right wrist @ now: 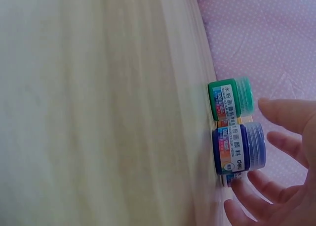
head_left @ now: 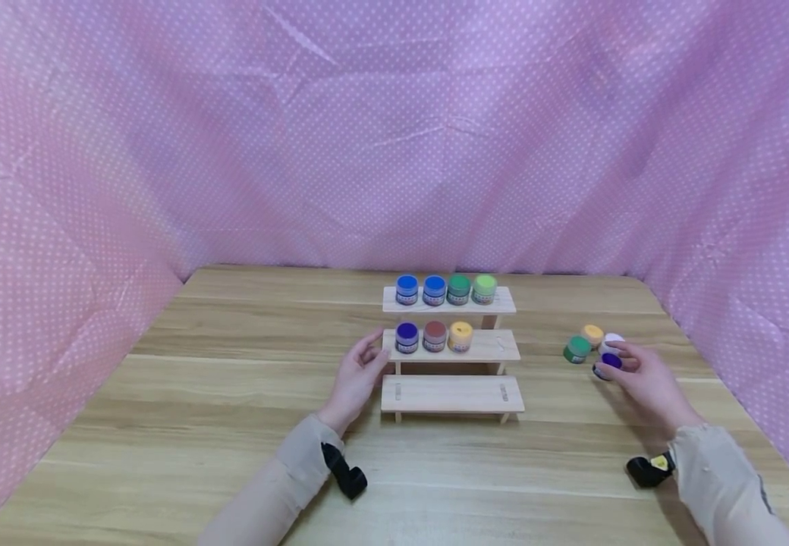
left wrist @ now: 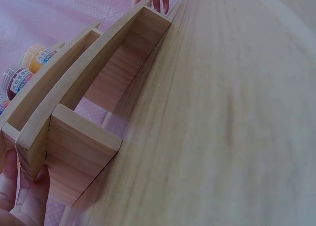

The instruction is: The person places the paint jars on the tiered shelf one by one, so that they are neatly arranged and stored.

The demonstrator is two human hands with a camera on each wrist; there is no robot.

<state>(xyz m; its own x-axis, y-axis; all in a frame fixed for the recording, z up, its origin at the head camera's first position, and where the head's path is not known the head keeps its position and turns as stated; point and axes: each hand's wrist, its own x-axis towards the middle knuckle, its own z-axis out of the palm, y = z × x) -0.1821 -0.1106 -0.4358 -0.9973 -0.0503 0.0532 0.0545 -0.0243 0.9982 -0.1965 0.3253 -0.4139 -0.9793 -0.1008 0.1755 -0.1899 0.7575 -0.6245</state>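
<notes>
The left hand [head_left: 353,379] is at the left end of the wooden stand [head_left: 452,395], fingers loosely bent, gripping or merely touching I cannot tell; the right hand [head_left: 650,385] spreads its fingers around a purple jar [right wrist: 229,148] on the table [head_left: 162,425], near green [head_left: 577,347], white [head_left: 611,340] and yellow [head_left: 592,335] jars. Beyond, three jars [head_left: 435,337] line the middle shelf [head_left: 497,346], four [head_left: 434,290] the top one [head_left: 506,302], before a pink curtain [head_left: 394,152].

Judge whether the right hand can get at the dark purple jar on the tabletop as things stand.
Very likely yes: the right hand is spread about the dark purple jar, and the green jar beside it does not block the way.
</notes>
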